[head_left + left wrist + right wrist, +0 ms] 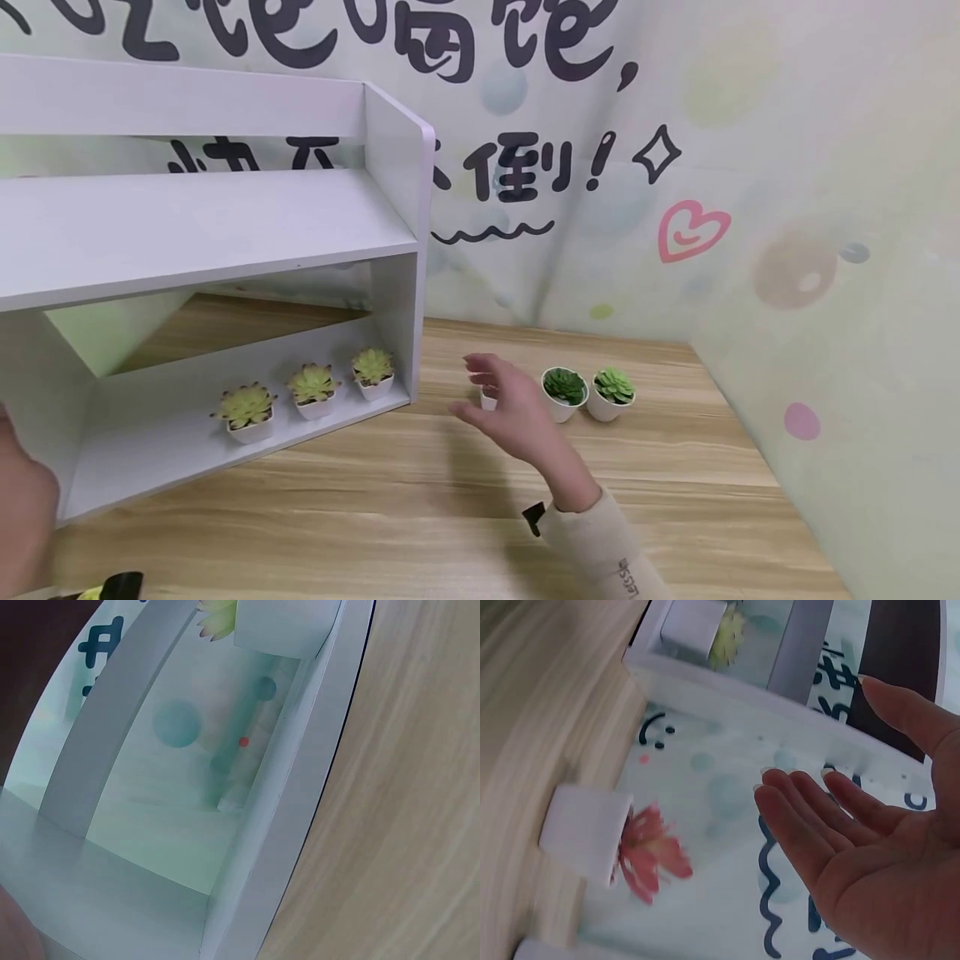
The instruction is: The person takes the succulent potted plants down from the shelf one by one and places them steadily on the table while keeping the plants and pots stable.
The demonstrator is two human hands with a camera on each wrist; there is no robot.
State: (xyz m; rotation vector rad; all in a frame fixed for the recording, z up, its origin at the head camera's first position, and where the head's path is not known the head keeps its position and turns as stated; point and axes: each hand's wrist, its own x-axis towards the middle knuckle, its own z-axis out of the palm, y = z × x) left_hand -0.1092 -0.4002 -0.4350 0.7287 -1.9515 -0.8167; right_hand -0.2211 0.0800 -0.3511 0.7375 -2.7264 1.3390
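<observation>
My right hand [517,412] hovers over the table with fingers spread and slightly bent, holding nothing. Behind it in the head view, a white pot [488,400] is mostly hidden. The right wrist view shows this pot's red succulent [651,851], apart from the fingers. My left hand [26,500] is cut off at the left edge, beside the side panel of a white shelf unit [210,217]; its fingers are out of sight. On the lower shelf stand three yellow-green potted succulents, one at the left [247,410], one in the middle [313,388] and one at the right [372,372].
Right of my right hand, a dark green potted succulent [565,392] and a light green one [612,392] stand side by side on the wooden table [360,517]. A printed wall covering [750,208] rises behind and along the right side.
</observation>
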